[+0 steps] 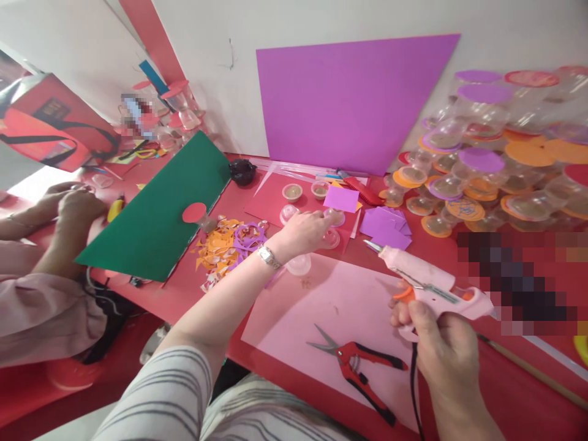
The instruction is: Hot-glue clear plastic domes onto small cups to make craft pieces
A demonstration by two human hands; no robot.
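Note:
In my right hand (434,334) is a pale pink hot glue gun (422,275), its metal nozzle pointing left and a finger by the orange trigger. My left hand (310,233) reaches forward over the red sheet, fingers curled down at a clear plastic cup (334,216); the fingertips are partly hidden. Close by are another clear cup (289,213), a clear lid-like piece (330,239) and a clear dome (298,264). Two small cups of sand-like grains (292,193) (320,190) stand behind. Purple paper squares (386,226) lie to the right of that hand.
Red-handled shears (356,361) lie spread on a pink sheet (285,312). Paper scraps (225,245) and a green board (160,214) are left, beside a co-worker's hands (78,205). Stacked plastic hourglasses (482,159) crowd the right; a purple board (349,98) leans behind.

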